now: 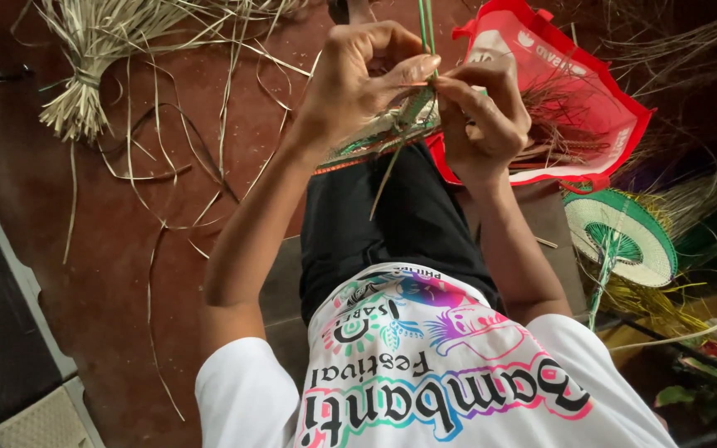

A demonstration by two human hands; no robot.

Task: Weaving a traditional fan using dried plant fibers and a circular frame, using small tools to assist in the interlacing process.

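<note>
My left hand (357, 79) and my right hand (483, 116) meet above my lap, both pinched on thin green and tan straw strips (425, 25) that stand upward between the fingers. Under the hands lies a partly woven straw piece (375, 137) with a green and tan edge, resting on my black trousers (400, 224). My left thumb presses across the strips toward the right fingers. One loose strand hangs down from the weave over my thigh. The fingers hide most of the weave's middle.
A red bag (616, 124) holding dry straw lies just beyond my right hand. A finished round green-and-white woven fan (624, 236) is at the right. A tied bundle of dried straw (85, 91) and loose strands lie on the reddish floor (126, 274) at the left.
</note>
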